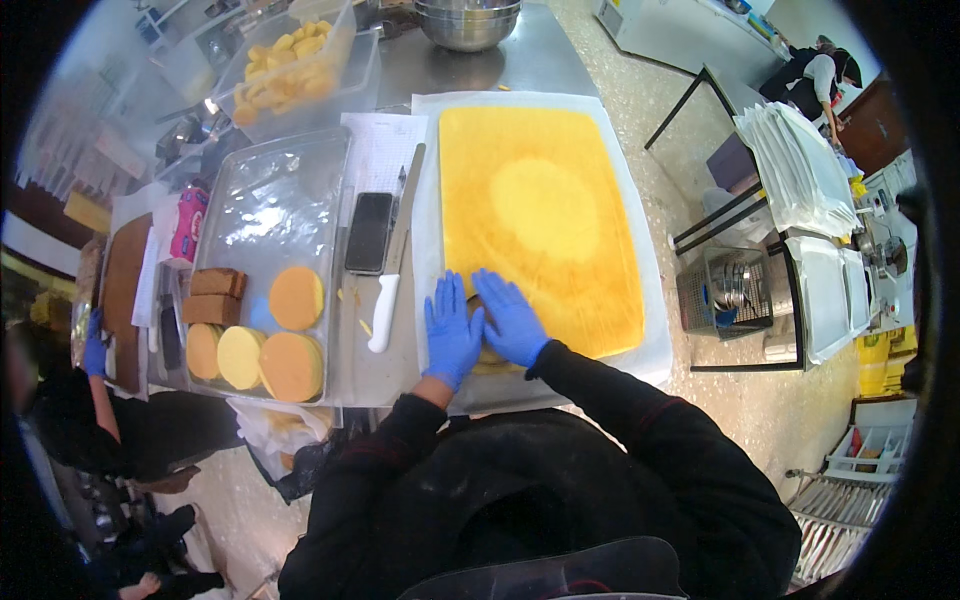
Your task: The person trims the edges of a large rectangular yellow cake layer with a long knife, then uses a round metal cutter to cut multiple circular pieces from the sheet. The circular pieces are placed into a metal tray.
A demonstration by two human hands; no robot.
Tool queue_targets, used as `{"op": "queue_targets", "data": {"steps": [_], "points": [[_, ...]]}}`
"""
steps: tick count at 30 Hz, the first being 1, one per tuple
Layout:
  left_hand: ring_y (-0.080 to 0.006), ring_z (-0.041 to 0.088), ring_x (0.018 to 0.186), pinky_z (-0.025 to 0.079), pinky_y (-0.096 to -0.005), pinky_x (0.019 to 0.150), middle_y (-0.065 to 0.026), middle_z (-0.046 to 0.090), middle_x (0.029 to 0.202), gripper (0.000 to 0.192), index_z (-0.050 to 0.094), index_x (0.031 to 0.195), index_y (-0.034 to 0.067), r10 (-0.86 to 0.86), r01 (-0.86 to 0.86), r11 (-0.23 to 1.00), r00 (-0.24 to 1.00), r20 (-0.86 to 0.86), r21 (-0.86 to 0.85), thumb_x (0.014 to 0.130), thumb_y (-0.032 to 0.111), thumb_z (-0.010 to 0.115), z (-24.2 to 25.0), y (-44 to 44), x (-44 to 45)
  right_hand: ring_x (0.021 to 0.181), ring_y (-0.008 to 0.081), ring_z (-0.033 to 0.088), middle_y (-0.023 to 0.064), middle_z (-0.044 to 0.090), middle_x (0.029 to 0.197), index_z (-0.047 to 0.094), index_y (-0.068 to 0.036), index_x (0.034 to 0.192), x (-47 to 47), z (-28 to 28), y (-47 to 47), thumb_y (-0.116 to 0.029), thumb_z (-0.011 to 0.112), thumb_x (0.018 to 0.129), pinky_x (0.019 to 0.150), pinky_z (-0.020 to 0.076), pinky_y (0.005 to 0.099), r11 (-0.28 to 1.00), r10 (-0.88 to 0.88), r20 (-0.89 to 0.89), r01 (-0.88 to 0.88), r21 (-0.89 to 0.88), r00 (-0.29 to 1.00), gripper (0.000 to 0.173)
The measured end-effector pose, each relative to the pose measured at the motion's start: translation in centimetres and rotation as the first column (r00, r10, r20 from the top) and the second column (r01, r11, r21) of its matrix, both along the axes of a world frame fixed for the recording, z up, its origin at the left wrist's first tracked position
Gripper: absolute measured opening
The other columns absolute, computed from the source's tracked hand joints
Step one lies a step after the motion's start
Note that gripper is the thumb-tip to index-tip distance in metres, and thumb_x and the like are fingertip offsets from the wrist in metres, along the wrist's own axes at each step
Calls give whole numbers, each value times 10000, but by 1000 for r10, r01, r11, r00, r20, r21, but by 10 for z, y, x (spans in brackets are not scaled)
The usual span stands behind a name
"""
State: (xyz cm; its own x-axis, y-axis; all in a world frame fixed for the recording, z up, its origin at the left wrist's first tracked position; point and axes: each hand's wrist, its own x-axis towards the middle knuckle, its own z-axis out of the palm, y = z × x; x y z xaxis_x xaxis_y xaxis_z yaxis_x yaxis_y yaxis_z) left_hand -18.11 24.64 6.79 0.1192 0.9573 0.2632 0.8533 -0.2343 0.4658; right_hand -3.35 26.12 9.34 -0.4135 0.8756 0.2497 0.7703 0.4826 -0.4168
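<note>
A large yellow sheet of sponge cake [547, 217] lies on white parchment paper [654, 322]. Both hands wear blue gloves and rest flat, fingers stretched out, at the sheet's near left corner. My left hand [454, 330] and my right hand [514, 322] cover most of a round, ring-like piece [495, 366], apparently a cake ring. Only bits of its edge show between and below the palms. Left of the paper lies a serrated knife with a white handle [385, 311], its long blade pointing away from me.
A phone [369, 232] lies beside the knife, near a written sheet of paper [382, 150]. The metal tray [274, 180] holds round sponge layers [292, 367] and brown cake blocks [214, 296]. Farther back are a plastic tub [285, 67] and steel bowls [469, 22]. A co-worker's gloved hand [95, 345] is at left.
</note>
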Motion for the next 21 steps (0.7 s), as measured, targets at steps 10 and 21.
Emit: {"op": "queue_targets", "data": {"steps": [10, 21], "points": [[-225, 554, 508, 359, -393, 605, -62, 590, 600, 598, 356, 1374, 94, -169, 72, 940, 947, -274, -334, 802, 153, 518, -5, -11, -22, 483, 187, 555, 119, 553, 582, 284, -290, 1417, 41, -27, -14, -108, 451, 883, 510, 481, 329, 827, -303, -224, 139, -545, 926, 589], [-218, 615, 600, 405, -391, 608, -53, 633, 696, 593, 365, 1375, 120, -208, 68, 945, 880, -427, -320, 796, 63, 477, 20, 7, -12, 434, 237, 510, 135, 533, 545, 161, -274, 1449, 41, -9, -18, -98, 469, 861, 489, 441, 377, 853, -329, -183, 208, -478, 926, 687]]}}
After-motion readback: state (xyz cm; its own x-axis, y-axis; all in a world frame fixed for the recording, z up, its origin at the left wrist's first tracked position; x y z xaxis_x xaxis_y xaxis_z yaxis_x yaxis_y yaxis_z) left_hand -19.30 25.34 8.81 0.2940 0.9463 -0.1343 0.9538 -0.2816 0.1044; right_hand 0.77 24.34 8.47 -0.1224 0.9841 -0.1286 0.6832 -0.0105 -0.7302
